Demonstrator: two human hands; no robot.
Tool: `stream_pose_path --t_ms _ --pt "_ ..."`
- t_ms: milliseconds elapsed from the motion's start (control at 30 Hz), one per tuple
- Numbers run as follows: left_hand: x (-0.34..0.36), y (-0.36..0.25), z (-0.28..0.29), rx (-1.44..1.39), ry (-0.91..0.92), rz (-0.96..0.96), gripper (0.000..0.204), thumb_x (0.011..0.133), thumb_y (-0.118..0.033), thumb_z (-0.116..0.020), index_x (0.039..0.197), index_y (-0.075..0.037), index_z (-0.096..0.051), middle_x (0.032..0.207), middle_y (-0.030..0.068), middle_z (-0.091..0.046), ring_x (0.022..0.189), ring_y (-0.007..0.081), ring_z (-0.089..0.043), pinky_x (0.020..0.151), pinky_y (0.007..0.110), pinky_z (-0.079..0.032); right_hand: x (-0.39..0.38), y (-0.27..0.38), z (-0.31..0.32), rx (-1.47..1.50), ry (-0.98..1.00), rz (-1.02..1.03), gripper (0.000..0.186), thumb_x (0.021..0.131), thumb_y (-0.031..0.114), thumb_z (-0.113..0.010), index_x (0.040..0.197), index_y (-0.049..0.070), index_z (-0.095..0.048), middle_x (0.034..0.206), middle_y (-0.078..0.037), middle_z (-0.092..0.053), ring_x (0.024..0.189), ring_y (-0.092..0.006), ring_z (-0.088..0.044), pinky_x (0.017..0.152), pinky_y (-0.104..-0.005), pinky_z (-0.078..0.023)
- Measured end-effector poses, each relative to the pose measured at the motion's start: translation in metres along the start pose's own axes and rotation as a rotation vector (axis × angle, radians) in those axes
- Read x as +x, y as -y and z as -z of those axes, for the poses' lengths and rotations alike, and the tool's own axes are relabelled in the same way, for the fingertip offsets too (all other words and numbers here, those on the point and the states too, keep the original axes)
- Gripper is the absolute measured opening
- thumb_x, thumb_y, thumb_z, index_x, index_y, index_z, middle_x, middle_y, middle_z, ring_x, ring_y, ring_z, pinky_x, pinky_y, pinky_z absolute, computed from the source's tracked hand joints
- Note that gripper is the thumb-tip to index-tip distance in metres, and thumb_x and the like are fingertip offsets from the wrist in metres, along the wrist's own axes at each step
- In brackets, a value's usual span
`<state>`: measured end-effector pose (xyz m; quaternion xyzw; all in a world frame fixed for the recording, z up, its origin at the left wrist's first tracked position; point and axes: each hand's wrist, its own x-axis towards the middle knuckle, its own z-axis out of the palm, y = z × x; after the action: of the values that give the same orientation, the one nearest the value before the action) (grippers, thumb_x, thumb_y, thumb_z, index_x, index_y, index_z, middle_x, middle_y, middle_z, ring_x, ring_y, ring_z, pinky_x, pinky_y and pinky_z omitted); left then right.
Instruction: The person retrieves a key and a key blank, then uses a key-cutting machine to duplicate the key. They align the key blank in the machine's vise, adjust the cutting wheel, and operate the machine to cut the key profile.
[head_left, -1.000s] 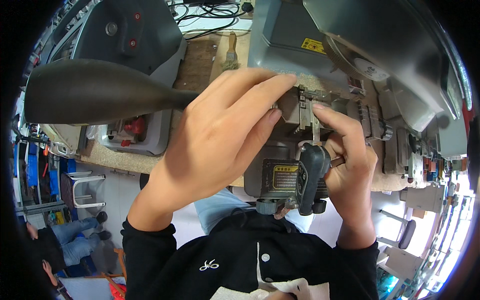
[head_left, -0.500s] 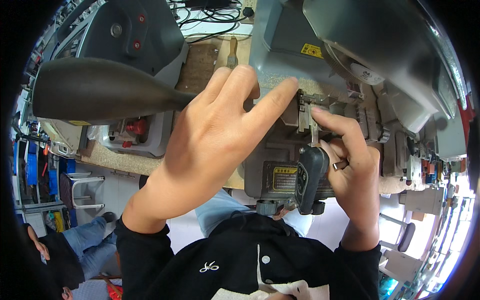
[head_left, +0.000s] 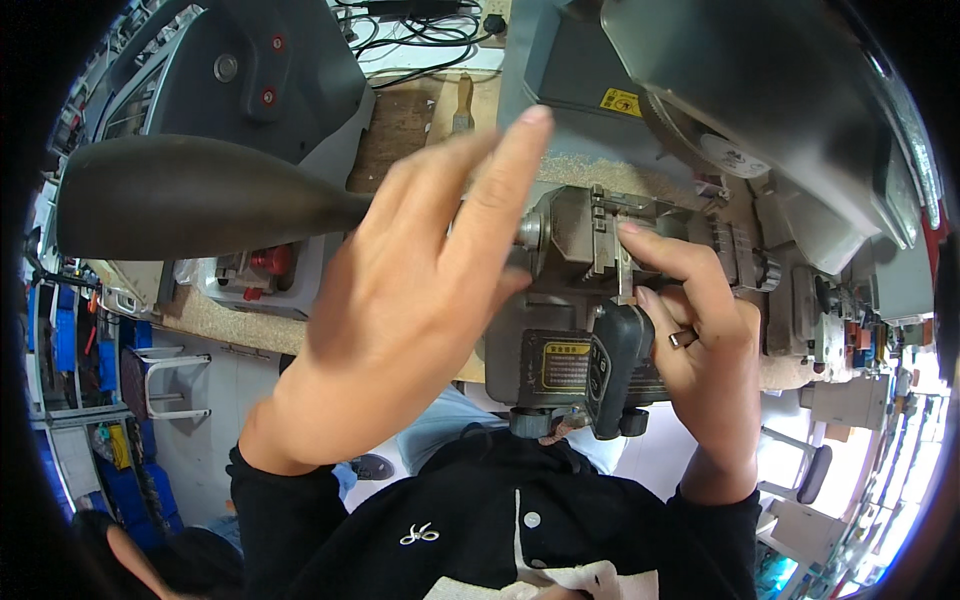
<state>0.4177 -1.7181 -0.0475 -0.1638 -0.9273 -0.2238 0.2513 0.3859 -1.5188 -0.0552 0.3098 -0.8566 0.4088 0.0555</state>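
Note:
A car key with a black fob (head_left: 618, 375) points its metal blade away from me into the clamp (head_left: 603, 230) of a key-cutting machine. My right hand (head_left: 705, 315) pinches the key near the top of the fob, its index fingertip pressing by the blade at the clamp. My left hand (head_left: 405, 280), slightly blurred, hovers left of the clamp with its index finger stretched out and holds nothing visible. A metal knob (head_left: 530, 230) on the clamp shows just beside it. How deep the blade sits is partly hidden by my fingers.
A large black lever handle (head_left: 190, 200) reaches in from the left, beside a second grey machine (head_left: 270, 80). A brush (head_left: 464, 100) lies behind my left hand. Far right, the machine's grey hood (head_left: 740, 70) overhangs. Another person's arm (head_left: 140, 565) shows at lower left.
My left hand has pulled back leftward from the clamp, uncovering its knob. The right hand stays on the key. The person at lower left has shifted position.

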Motion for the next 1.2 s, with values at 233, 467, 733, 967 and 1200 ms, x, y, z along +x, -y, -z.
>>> stream_pose_path --t_ms 233,467,733,967,1200 --pt "0.0 0.009 0.0 0.058 0.091 -0.04 0.07 0.058 0.011 -0.066 0.123 -0.007 -0.05 0.096 0.0132 -0.051 0.077 0.0301 -0.051 0.068 0.037 -0.042 0.001 0.003 0.004 0.016 0.073 -0.027 0.035 0.077 -0.016 -0.049 0.11 -0.004 -0.053 0.111 -0.013 -0.06 0.074 -0.0047 -0.06 0.062 -0.0158 -0.043" --pt "-0.005 0.01 -0.001 -0.073 0.066 0.035 0.071 0.057 0.013 -0.065 0.123 -0.008 -0.051 0.09 0.01 -0.05 0.076 0.0222 -0.051 0.066 0.032 -0.044 0.002 0.003 0.003 0.038 0.06 -0.024 0.034 0.078 -0.016 -0.048 0.109 -0.005 -0.053 0.109 -0.013 -0.06 0.076 -0.0061 -0.061 0.065 -0.016 -0.043" --pt "0.008 0.006 -0.006 -0.079 0.041 -0.085 0.069 0.054 0.008 -0.071 0.118 -0.014 -0.057 0.098 0.0105 -0.055 0.087 0.0245 -0.057 0.071 0.032 -0.049 0.001 0.0 0.001 0.053 0.055 -0.01 0.031 0.08 -0.013 -0.048 0.11 -0.006 -0.052 0.107 -0.013 -0.061 0.085 -0.0109 -0.062 0.073 -0.0197 -0.047" --pt "0.023 0.004 -0.014 -0.116 -0.004 -0.19 0.03 0.063 0.0 -0.069 0.092 -0.005 -0.065 0.089 0.0088 -0.058 0.078 0.0239 -0.057 0.064 0.031 -0.047 -0.001 0.001 0.0 0.017 0.049 -0.019 0.032 0.08 -0.012 -0.05 0.111 -0.005 -0.051 0.105 -0.014 -0.062 0.085 -0.0119 -0.062 0.072 -0.0208 -0.048" --pt "0.039 0.006 -0.023 -0.174 -0.056 -0.161 0.011 0.068 0.002 -0.066 0.079 0.0 -0.062 0.077 0.0089 -0.057 0.067 0.0215 -0.057 0.06 0.028 -0.044 -0.003 0.003 0.002 0.006 0.098 -0.101 0.03 0.08 -0.011 -0.051 0.109 -0.004 -0.052 0.106 -0.015 -0.062 0.083 -0.0134 -0.064 0.07 -0.0218 -0.048"
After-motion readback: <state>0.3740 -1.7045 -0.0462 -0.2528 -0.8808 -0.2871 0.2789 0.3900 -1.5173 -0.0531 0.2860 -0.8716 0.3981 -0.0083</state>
